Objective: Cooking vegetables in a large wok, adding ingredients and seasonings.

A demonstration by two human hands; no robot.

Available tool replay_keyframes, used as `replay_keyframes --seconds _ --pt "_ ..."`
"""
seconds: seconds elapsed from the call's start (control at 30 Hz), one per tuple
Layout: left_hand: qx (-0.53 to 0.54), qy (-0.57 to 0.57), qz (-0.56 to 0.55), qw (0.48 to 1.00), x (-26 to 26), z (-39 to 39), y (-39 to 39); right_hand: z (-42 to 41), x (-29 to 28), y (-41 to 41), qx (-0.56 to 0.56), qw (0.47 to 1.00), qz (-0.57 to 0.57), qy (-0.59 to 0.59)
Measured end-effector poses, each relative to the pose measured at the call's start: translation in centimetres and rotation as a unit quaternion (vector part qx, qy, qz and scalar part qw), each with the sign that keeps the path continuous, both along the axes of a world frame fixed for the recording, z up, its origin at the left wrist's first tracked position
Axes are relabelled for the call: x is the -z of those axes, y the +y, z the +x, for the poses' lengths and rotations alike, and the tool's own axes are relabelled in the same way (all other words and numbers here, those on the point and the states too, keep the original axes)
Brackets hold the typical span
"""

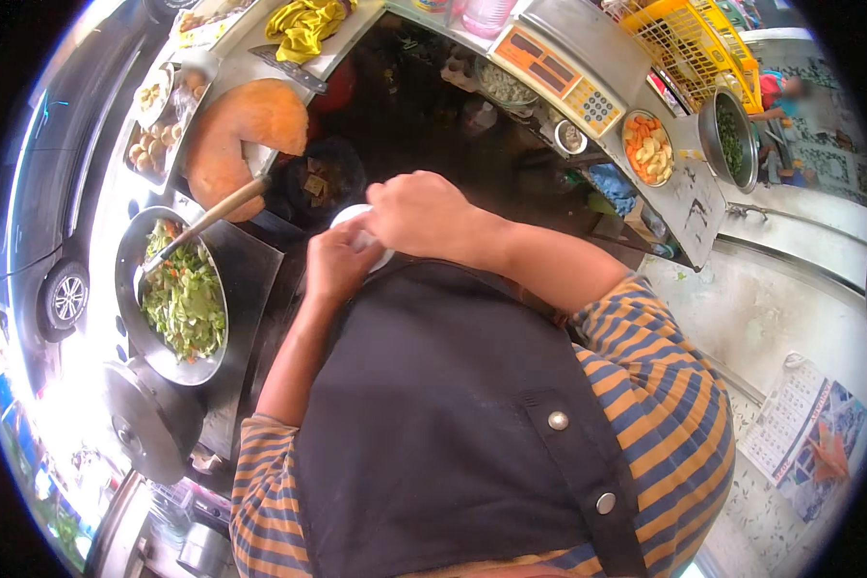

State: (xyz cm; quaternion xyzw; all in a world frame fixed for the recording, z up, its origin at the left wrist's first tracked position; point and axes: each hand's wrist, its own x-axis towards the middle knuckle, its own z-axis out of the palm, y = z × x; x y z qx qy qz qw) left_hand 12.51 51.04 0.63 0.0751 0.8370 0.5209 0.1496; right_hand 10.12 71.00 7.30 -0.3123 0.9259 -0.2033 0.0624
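Close together in front of my dark apron, my left hand [341, 256] and my right hand [423, 217] are at a small white round container [352, 213]. My left fingers grip its side, while my right hand is curled over its top; whether the right fingers pinch anything is hidden. To the left, a large metal wok [124, 274] holds chopped green vegetables [184, 303] with orange bits. A ladle with a wooden handle [227, 209] leans in it, its handle reaching over a cut orange squash [213, 137].
A lidded pot [144, 426] stands below the wok. A knife [289, 68] and yellow cloth [300, 25] lie beyond the squash. At right are a digital scale [556, 72], a bowl of cut carrots and pale slices [648, 149], a bowl of greens [730, 141] and a yellow crate [693, 43].
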Motion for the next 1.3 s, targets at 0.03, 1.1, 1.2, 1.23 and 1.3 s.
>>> replay_keyframes --seconds 0.03,1.1,1.2,1.23,1.3 --pt "0.014 0.015 -0.023 1.000 0.7 -0.2 -0.2 0.0 0.8 0.0 0.001 0.999 -0.030 0.034" --pt "0.152 -0.241 -0.172 0.943 34.8 -6.9 13.9 -3.6 40.6 12.5 0.142 0.955 0.069 -0.249" --pt "0.057 -0.208 -0.174 0.961 42.0 -5.3 14.6 -4.8 49.8 15.6 0.208 0.937 0.103 -0.261" --pt "0.011 -0.195 -0.179 0.964 43.3 -4.9 14.2 -5.1 51.9 16.7 0.227 0.939 0.096 -0.241" --pt "-0.013 -0.228 -0.184 0.956 44.9 -2.8 12.8 -5.4 56.2 19.6 0.251 0.936 0.094 -0.228"
